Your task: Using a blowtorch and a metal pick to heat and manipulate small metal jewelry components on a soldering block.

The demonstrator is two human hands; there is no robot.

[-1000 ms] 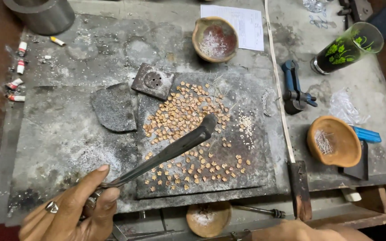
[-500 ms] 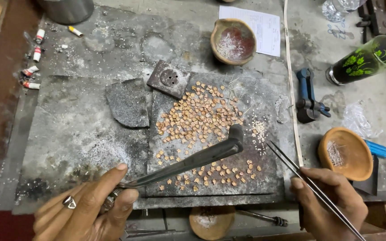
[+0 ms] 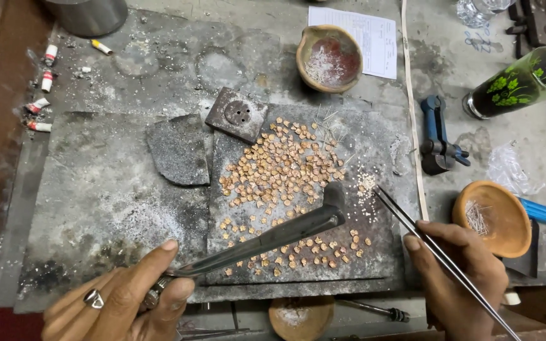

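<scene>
My left hand (image 3: 124, 297), with a ring on one finger, grips the base of a long dark metal torch pipe (image 3: 273, 237). Its bent tip hangs over several small copper-coloured pieces (image 3: 279, 170) spread on a dark slab (image 3: 374, 259). My right hand (image 3: 456, 271) holds long thin tweezers (image 3: 412, 224). The tweezer tips rest at a little patch of tiny white bits (image 3: 366, 184) at the right of the copper pieces.
A clay bowl (image 3: 330, 58) with white powder sits at the back, another clay bowl (image 3: 493, 218) with fine wires at the right. A blue clamp tool (image 3: 437, 136), a green glass (image 3: 522, 82), a paper sheet (image 3: 355, 38), a square perforated block (image 3: 236, 115) and a broken slab piece (image 3: 178, 151) lie around.
My right hand has come up from the lower edge with the tweezers and brought their tips to the white bits. The left hand keeps the torch pipe over the pieces.
</scene>
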